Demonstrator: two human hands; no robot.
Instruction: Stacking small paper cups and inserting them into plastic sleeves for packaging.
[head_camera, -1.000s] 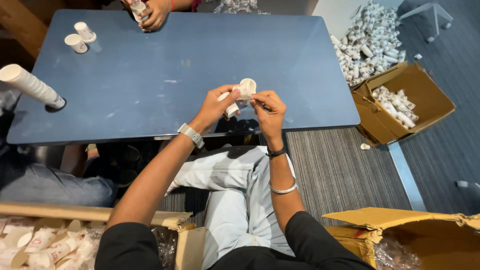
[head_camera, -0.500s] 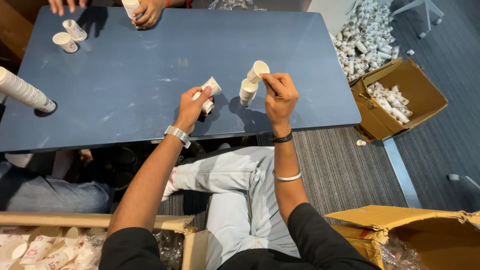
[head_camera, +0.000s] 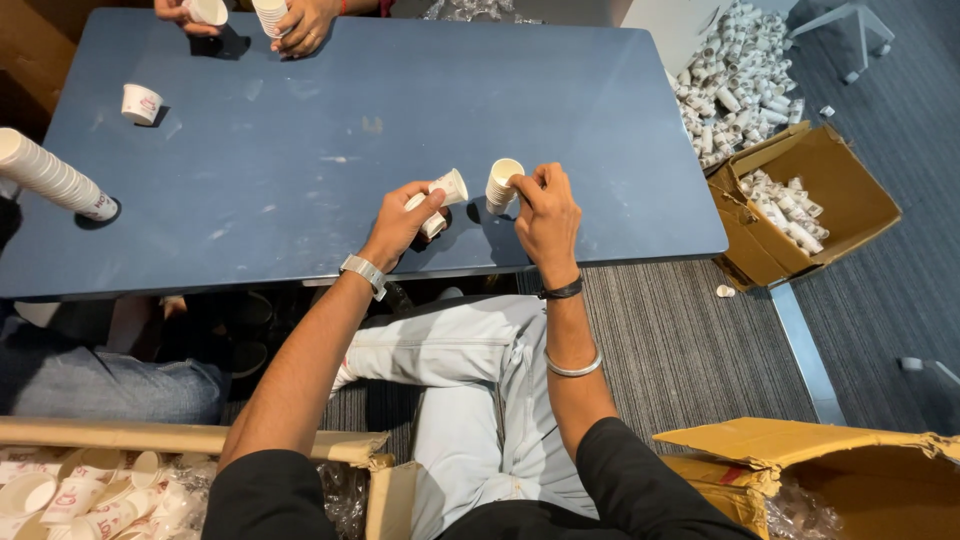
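My left hand (head_camera: 402, 222) grips a short stack of small white paper cups (head_camera: 440, 196), tilted on its side just above the blue table (head_camera: 300, 180). To its right, my right hand (head_camera: 545, 210) pinches the rim of another small stack of white cups (head_camera: 501, 183), which stands upright near the table's front edge. The two stacks are a little apart.
A tall stack of cups (head_camera: 52, 178) lies at the table's left edge. One cup (head_camera: 140, 102) stands at the far left. Another person's hands (head_camera: 300, 20) hold cups at the far edge. Cardboard boxes (head_camera: 800, 200) and loose cups (head_camera: 735, 80) are on the floor to the right.
My two hands were together on one stack, then drew apart. Each now holds its own short stack, with the right one set upright on the table.
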